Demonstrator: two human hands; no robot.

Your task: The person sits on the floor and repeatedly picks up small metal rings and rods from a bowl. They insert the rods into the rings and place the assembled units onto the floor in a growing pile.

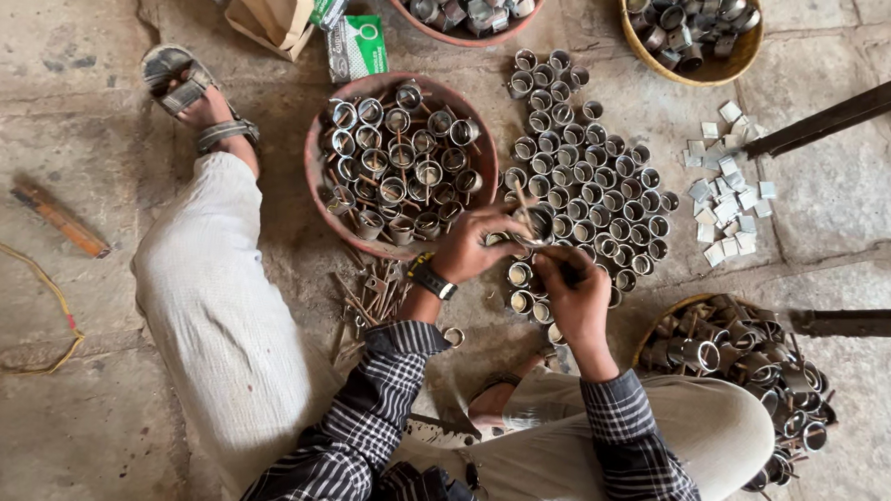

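Both my hands meet over the rows of metal rings on the floor.
My left hand (476, 247) pinches a small metal ring (539, 225) with a stick; my right hand (576, 291) curls closed beside it, its contents hidden, near the red bowl (314, 165).

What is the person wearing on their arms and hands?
Both arms wear long sleeves in a black-and-white check pattern, reaching down to the wrists. The left hand is bare, and its wrist carries a dark watch with a yellow bit on the strap. The right hand is bare too, with no watch or glove in view.
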